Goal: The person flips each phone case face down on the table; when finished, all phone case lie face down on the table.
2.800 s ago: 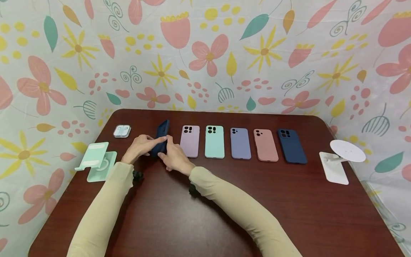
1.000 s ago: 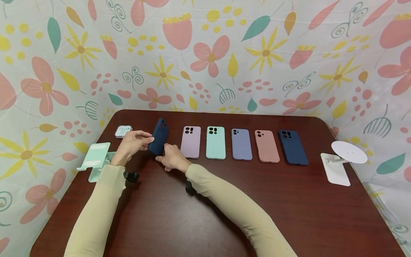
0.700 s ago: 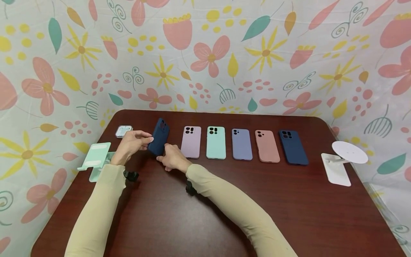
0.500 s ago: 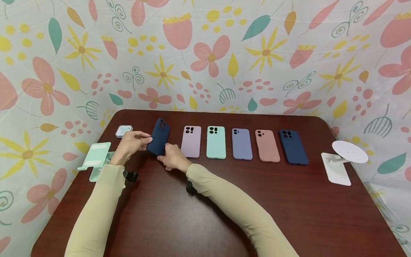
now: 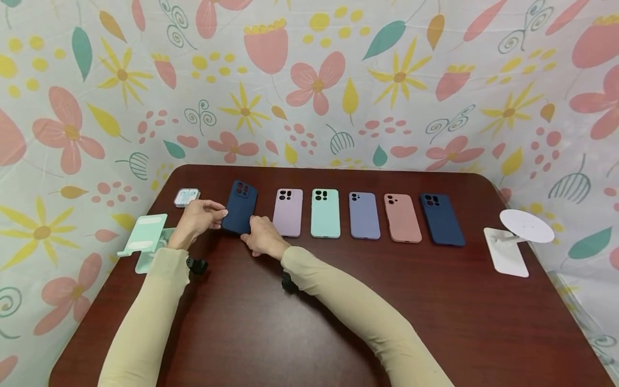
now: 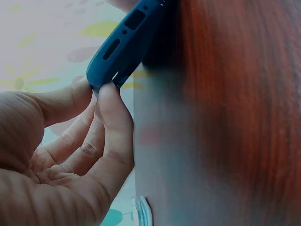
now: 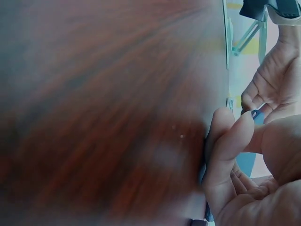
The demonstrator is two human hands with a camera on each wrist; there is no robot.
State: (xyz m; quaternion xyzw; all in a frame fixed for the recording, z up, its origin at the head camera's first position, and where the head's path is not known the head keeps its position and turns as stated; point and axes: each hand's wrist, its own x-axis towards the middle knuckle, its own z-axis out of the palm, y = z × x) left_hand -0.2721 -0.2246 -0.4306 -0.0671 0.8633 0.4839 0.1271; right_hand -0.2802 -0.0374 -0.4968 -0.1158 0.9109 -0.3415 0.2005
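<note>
A dark blue phone case (image 5: 239, 208) leans back at the left end of a row, its camera cutouts toward the wall. My left hand (image 5: 198, 219) pinches its lower left corner between thumb and fingers. In the left wrist view the lower edge of the phone case (image 6: 124, 40) shows its port and speaker slots. My right hand (image 5: 263, 237) holds the lower right corner; in the right wrist view its thumb and bent fingers hide that corner. Right beside it lies a lilac phone case (image 5: 287, 213).
Rightward follow mint (image 5: 325, 214), periwinkle (image 5: 364, 216), pink (image 5: 402, 219) and dark blue (image 5: 442, 220) cases. Left are a mint phone stand (image 5: 145, 234) and a small clear box with white earphones (image 5: 186, 197). A white stand (image 5: 508, 252) occupies the brown table's (image 5: 309, 322) right side.
The held case has gone from steeply upright and edge-on to leaning back with its camera side facing up more. My left hand has shifted from across the case to its lower left corner.
</note>
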